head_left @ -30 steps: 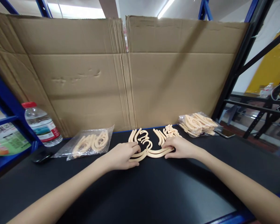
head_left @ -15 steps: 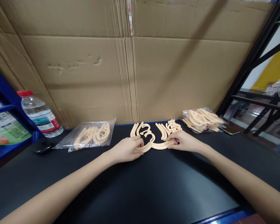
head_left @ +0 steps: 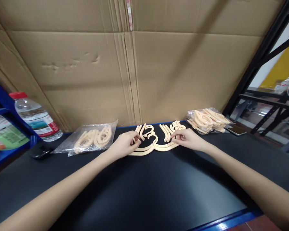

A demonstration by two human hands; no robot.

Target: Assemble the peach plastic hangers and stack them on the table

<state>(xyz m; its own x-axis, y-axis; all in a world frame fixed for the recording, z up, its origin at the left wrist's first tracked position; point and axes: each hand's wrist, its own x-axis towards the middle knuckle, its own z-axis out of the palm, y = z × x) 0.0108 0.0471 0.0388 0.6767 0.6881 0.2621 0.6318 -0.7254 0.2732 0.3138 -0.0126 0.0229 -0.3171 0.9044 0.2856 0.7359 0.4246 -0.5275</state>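
A cream hanger (head_left: 153, 146) with a central hook and two curved, doubled arms lies flat on the black table (head_left: 144, 189). My left hand (head_left: 126, 144) is over its left arm, fingers bent and slightly apart. Its fingertips reach the lower end of the leftmost of the loose curved bars (head_left: 142, 131); contact is hard to make out. At the hanger's right end, my right hand (head_left: 188, 139) has its fingers curled with a gap at the thumb. They are beside more loose curved bars (head_left: 165, 132). A loose hook (head_left: 149, 129) lies behind the hanger.
Small curved pieces (head_left: 178, 125) lie heaped at the back. Plastic bags of cream parts stand left (head_left: 93, 138) and right (head_left: 208, 120). A water bottle (head_left: 37, 117), a black object (head_left: 41, 151) and a phone (head_left: 237, 130) are farther out. A cardboard wall (head_left: 91, 86) borders the back.
Both hands have let go of the hanger's arms and shifted back towards the loose bars, the left one also outward. More of the hanger's left arm shows. The camera view has shifted slightly.
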